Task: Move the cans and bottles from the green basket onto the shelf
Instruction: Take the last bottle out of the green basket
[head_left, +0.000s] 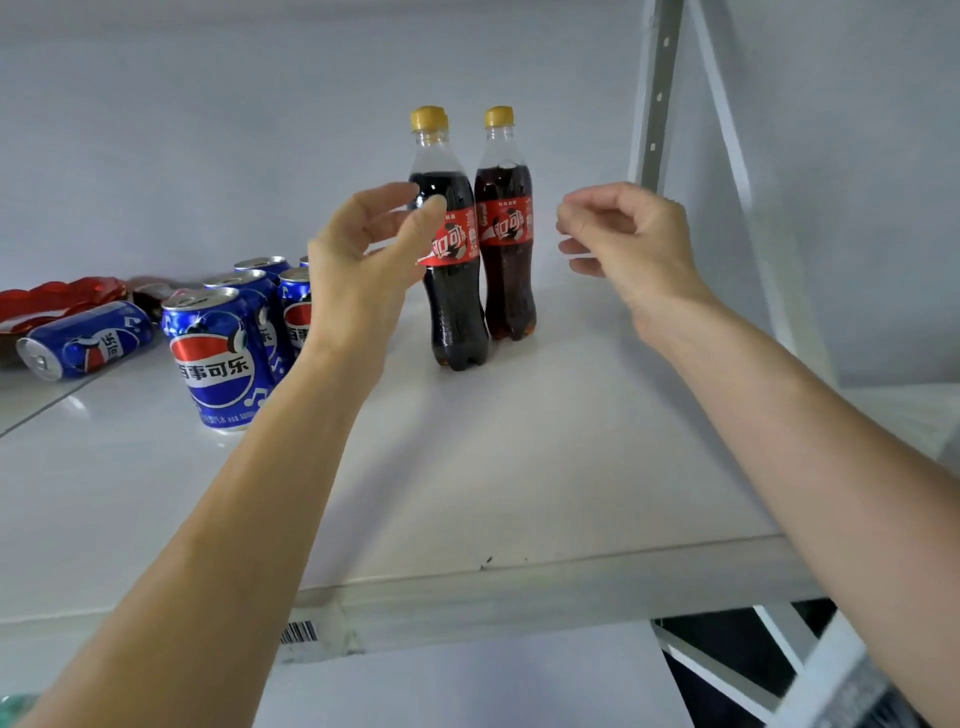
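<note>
Across the lower half of the view runs a white flat shelf board (519, 467), with a barcode sticker (298, 632) on its front edge at 7 o'clock.

Toward 12 o'clock on the board, upright: a clear plastic cola bottle with a yellow cap and red label (457, 312). Just beside it at 2 o'clock, upright too, a second such cola bottle (506, 270). Behind the first, only another yellow cap (443, 122) peeping out; the rest hidden.

At 9 o'clock from the bottles, a cluster of upright blue metal soda cans, with the nearest blue can (218, 358) in front and the rear cans (244, 283) close behind. Further out at 9 o'clock, a blue can lying on its side (85, 340), with a crumpled red foil packet (57, 299) behind it at 11 o'clock.

Left hand (363, 260) raised just at 9 o'clock of the front bottle: fingers gently curved and spread, thumb well apart from them, nothing held. Cannot tell whether the thumb touches the bottle.

Right hand (628, 244) raised at 3 o'clock of the second bottle, apart from it: fingers loosely curled together, holding nothing.

At 1 o'clock, behind the right hand, a pale slotted metal upright post (657, 104).
</note>
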